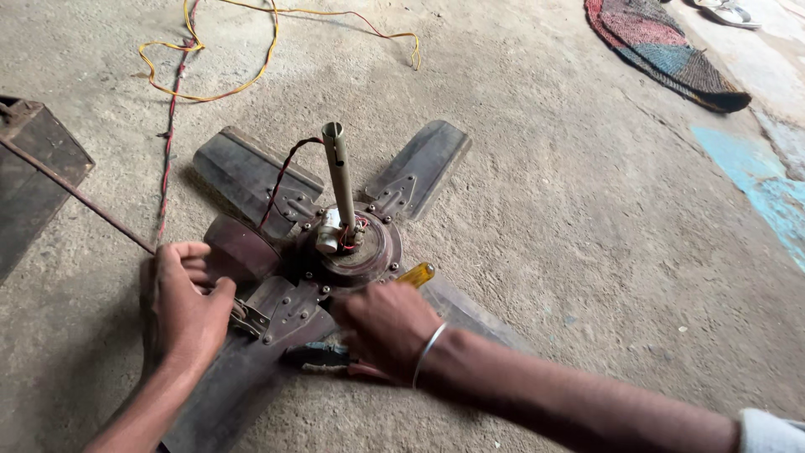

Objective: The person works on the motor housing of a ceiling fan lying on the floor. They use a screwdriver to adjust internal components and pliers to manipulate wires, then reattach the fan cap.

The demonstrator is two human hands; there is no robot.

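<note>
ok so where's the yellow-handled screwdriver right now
In the head view the yellow-handled screwdriver sits in the right hand, its handle poking out just right of the ceiling fan's motor hub, low centre.
</note>
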